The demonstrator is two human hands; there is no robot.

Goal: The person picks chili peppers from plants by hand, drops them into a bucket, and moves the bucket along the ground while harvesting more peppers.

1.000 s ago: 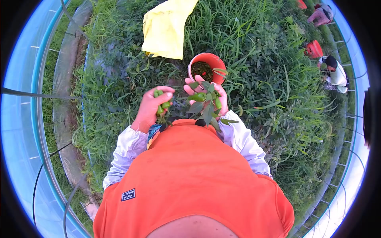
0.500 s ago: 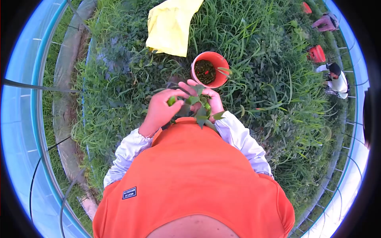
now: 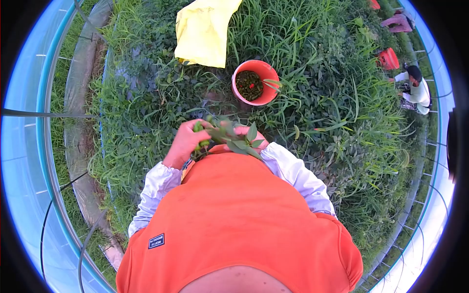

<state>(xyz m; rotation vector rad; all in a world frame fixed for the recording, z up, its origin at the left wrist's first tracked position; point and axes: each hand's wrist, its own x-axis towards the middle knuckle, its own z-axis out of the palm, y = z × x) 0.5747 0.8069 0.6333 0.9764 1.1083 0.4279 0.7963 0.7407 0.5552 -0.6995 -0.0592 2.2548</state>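
My left hand (image 3: pixel 186 142) is closed around green peppers (image 3: pixel 203 144), whose ends show between thumb and fingers. Close beside it, my right hand (image 3: pixel 254 136) holds a leafy pepper sprig (image 3: pixel 239 142); the leaves hide most of its fingers. Both hands are just beyond the front of the orange top (image 3: pixel 234 195). Past them stands a red bucket (image 3: pixel 269 73), partly filled with small green peppers (image 3: pixel 249 87) and a bit of red.
A yellow sack (image 3: pixel 202 34) lies on the plants beyond the bucket. At the right, a person (image 3: pixel 418 93) crouches near another red bucket (image 3: pixel 389 58), with a second person (image 3: pixel 398 23) farther back. A plastic-covered strip (image 3: pixel 78 112) runs along the left.
My right hand has drawn back from the bucket's side toward my body, and the sprig now lies lower, with its leaves turned. My left hand still holds peppers.
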